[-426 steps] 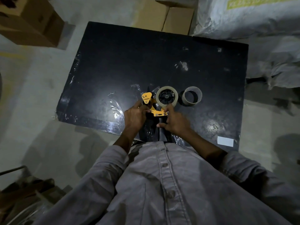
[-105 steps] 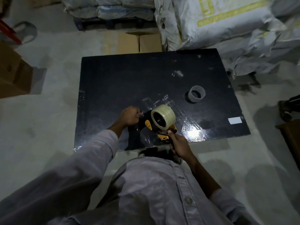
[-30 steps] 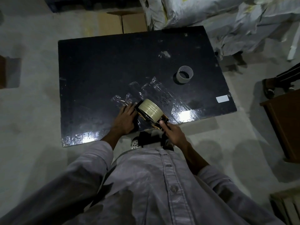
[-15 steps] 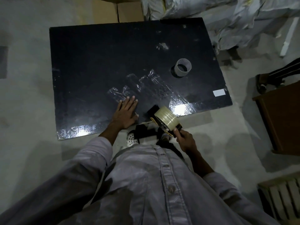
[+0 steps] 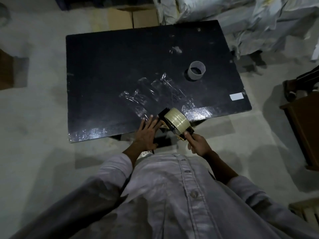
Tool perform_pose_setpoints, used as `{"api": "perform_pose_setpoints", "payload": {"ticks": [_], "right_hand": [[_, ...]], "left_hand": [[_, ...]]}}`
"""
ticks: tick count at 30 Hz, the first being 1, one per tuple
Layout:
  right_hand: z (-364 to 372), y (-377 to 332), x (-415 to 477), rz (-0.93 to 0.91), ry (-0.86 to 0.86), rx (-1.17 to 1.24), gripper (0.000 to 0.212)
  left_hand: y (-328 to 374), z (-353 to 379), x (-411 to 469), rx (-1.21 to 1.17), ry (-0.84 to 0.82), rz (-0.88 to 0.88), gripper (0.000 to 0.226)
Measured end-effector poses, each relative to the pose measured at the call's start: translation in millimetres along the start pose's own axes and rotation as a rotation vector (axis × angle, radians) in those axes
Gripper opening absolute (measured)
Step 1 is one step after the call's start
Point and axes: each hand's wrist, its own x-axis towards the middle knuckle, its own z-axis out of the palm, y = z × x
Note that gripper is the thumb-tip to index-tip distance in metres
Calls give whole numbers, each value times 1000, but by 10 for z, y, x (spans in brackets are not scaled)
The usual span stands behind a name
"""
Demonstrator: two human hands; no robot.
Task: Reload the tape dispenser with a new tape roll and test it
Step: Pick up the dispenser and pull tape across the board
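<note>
My right hand (image 5: 198,144) grips the handle of the black and yellow tape dispenser (image 5: 174,125), which hangs just above the near edge of the black board (image 5: 112,69). A full roll of clear tape (image 5: 177,121) sits on the dispenser. My left hand (image 5: 145,133) lies flat with its fingers spread at the board's near edge, just left of the dispenser. An empty tape core (image 5: 197,69) stands on the board farther back to the right. Strips of clear tape (image 5: 155,90) are stuck across the middle of the board.
A small white label (image 5: 236,96) is on the board's right corner. Cardboard boxes (image 5: 133,18) and big white sacks (image 5: 241,18) lie behind the board. A brown wooden piece (image 5: 303,128) stands at the right, with concrete floor (image 5: 34,126) all round.
My right hand lifted the dispenser off the board and drew it back toward me, past the near edge. My left hand opened and flattened near the board's edge.
</note>
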Motion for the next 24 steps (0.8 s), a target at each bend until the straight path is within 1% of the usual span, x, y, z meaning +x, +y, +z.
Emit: {"api": "perform_pose_setpoints", "payload": {"ticks": [3, 5, 8, 11, 14, 16, 18, 21, 24], "right_hand": [[-62, -65, 38, -10, -76, 16, 95], [-59, -79, 83, -34, -81, 39, 91], [-19, -21, 176, -35, -68, 61, 88], [-33, -139, 88, -77, -74, 0, 79], [-76, -191, -53, -144, -68, -78, 86], [-130, -86, -111, -157, -65, -130, 90], [-205, 97, -147, -158, -49, -150, 88], [-281, 326, -241, -159, -19, -47, 84], [-338, 406, -313, -153, -46, 45, 85]], "left_hand": [[54, -103, -28, 28, -28, -60, 134], [73, -162, -38, 24, -36, -96, 136], [81, -244, -50, 27, -72, -107, 141], [75, -331, -60, 48, -109, -134, 140], [119, -414, -72, 72, -134, -162, 136], [165, -442, -73, 73, -142, -177, 135], [196, -467, -61, 67, -146, -197, 137], [242, -493, -55, 39, -142, -207, 138], [299, -482, -55, 33, -136, -210, 137]]}}
